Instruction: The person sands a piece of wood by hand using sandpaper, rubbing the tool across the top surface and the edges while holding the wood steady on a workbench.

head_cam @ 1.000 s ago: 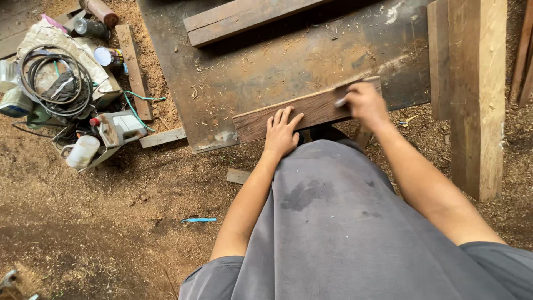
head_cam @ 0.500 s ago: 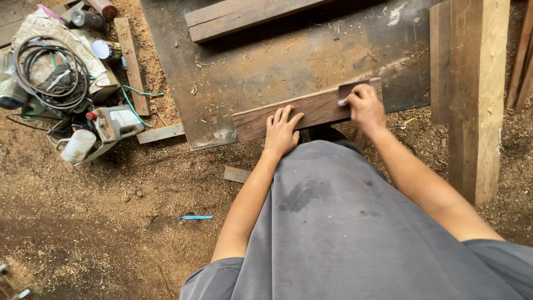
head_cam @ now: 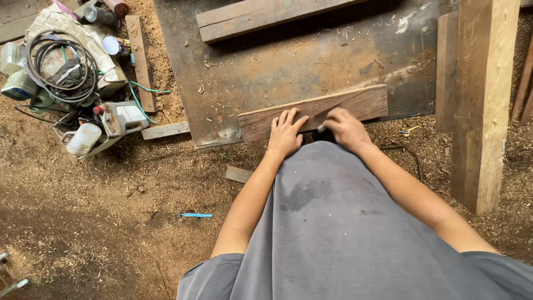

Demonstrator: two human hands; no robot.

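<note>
So, a short brown weathered wooden plank (head_cam: 313, 111) is laid across the near edge of a big dark, stained flat sheet (head_cam: 288, 61) on the sawdust-covered ground, running left to right with its right end tipped slightly farther away. The left hand (head_cam: 285, 133) is pressed flat on the plank's near edge, fingers spread wide and pointing away, palm down, nothing gripped. The left forearm is stretched out nearly straight from the shoulder, angled a bit to the right.

The right hand (head_cam: 345, 128) is set just beside the left one, also on the plank's near edge, with the fingers curled in narrow. A small pale thing seems to be pinched at the fingertips, but what it is can't be told. The right arm is bent slightly at the elbow and comes in from the near right.

A grey shirt is seen filling the near middle. Off to the far left, a heap of gear is piled: a coiled black cable (head_cam: 58, 64), a white plastic jug (head_cam: 83, 139) and a couple of cans. A thick pale timber beam (head_cam: 483, 105) is stood along the right side, and a longer brown board (head_cam: 261, 14) is laid at the far edge of the sheet. A small blue pen-like stick (head_cam: 194, 215) is lying in the sawdust near the left elbow.
</note>
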